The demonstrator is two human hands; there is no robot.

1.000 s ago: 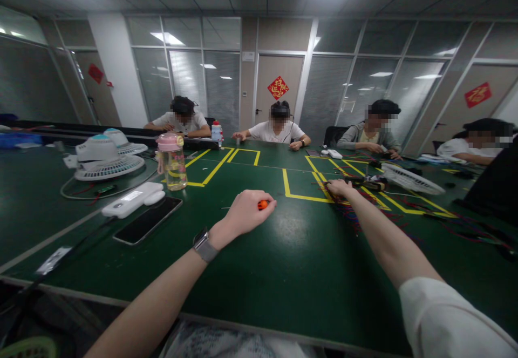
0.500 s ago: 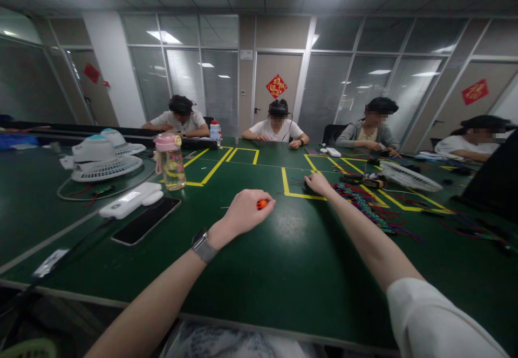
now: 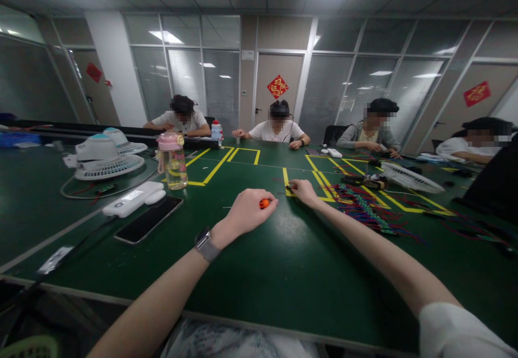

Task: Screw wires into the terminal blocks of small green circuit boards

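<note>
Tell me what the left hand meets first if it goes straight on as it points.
Likely the right hand or the small dark piece in its grip, ahead of the left hand. Depth unclear; it could pass in front.

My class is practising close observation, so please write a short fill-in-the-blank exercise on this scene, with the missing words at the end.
The left hand holds a tool with a handle coloured ____. The watch is on the ____ wrist. The bottle near the phone has a ____ lid. The tape on the green table is ____.
Missing words: orange; left; pink; yellow.
</note>
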